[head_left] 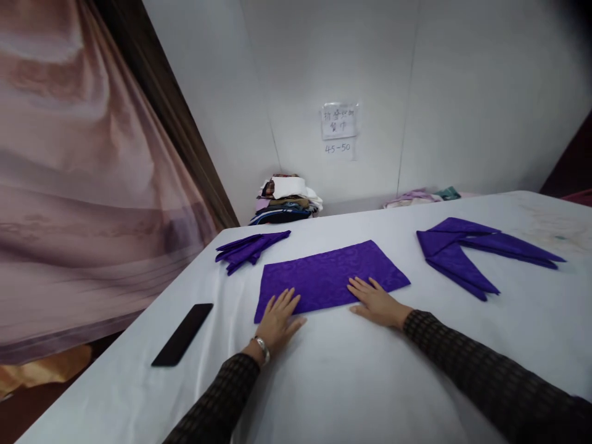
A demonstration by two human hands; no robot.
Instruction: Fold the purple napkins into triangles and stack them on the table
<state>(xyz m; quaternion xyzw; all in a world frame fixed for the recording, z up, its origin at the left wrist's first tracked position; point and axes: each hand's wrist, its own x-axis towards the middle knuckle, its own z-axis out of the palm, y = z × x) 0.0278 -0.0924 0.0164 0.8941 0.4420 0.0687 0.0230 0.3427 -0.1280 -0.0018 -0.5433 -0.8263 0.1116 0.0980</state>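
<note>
Left hand (279,320) and right hand (375,302) lie flat on the near edge of a purple napkin (329,275) — phone (182,333) just left, on the desk (351,382).

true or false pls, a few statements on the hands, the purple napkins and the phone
1. The left hand and the right hand lie open on the near edge of the flat napkin. True.
2. The phone lies right of the right hand. False: it lies left of the left hand, apart from it.
3. The left folded napkin and the right folded napkin touch the flat napkin. False: both lie apart from it.
4. The table is covered in white. True.
</note>
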